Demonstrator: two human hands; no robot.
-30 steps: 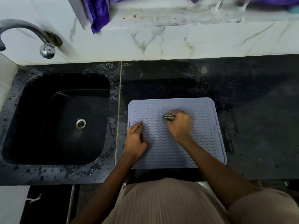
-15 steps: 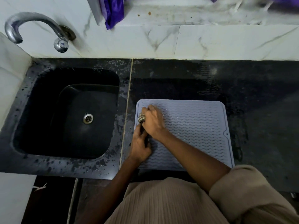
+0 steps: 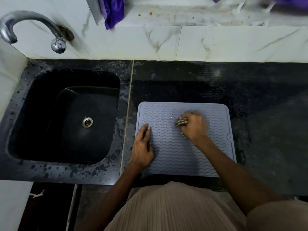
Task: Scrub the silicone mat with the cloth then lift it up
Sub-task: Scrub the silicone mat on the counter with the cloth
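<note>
Clenched around a bunched, striped cloth [image 3: 182, 122], the fingers of the right hand [image 3: 194, 126], pressing it down on the wavy ribs near the middle of the lavender silicone mat [image 3: 175, 152]; somewhat blurred, so probably caught in a scrubbing stroke. Stretched out flat and holding nothing, the fingers of the left hand [image 3: 143, 147], laid on the mat's left border, well apart from the cloth. Under both hands, the mat lying flat on the dark countertop [image 3: 266, 130], its near edge close to the front edge of the counter, its tab with a small hole out beyond the right knuckles. Around the mat, wet patches and droplets on the stone. Just past the left fingers, a pale joint line, then the black sink [image 3: 71, 117] with its steel drain [image 3: 87, 122]; far above it, the curved tap [image 3: 31, 27]. Possible trouble from here: slipping of the mat on the wet stone under a hard stroke, if the flat left fingers lose their pressure; creeping of the mat toward the counter's front edge or toward the sink. Also possible: the small cloth escaping from the clenched fingers on the ribs. Later, at lifting: a limp, wet sheet, likely to fold, drip, or slide out of a weak pinch.
</note>
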